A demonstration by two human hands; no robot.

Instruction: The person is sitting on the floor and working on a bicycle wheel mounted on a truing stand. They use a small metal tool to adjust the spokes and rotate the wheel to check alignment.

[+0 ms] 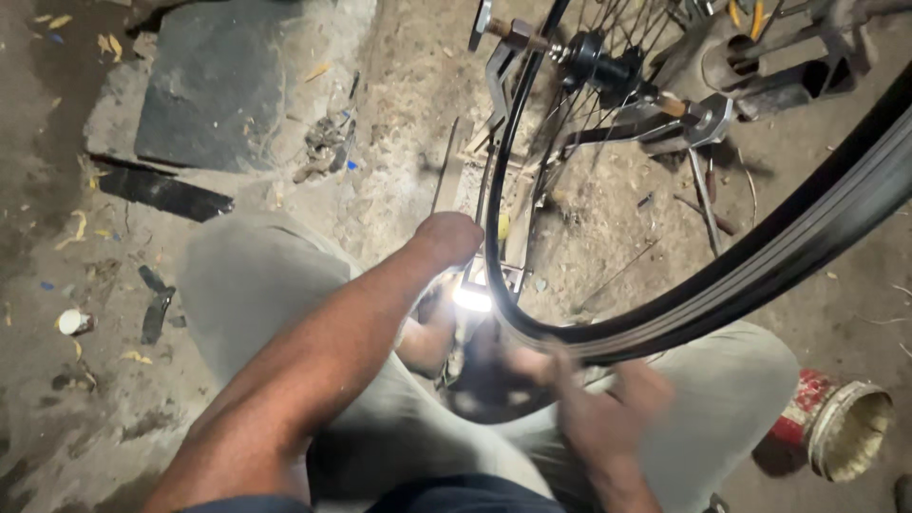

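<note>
Head view, looking down: a bicycle wheel (703,275) stands upright in a metal truing stand (708,119), hub (598,52) at the far side, black rim sweeping near across the lap. Left hand (448,237) is knuckles-up against the rim's left edge, fingers curled under out of sight, so I cannot tell what they grasp. Right hand (608,408) sits near, just under the rim, blurred; its grip cannot be told either. A bright light (472,299) glows between the hands. A red can (836,423) lies on the dirt floor (57,190), near right.
</note>
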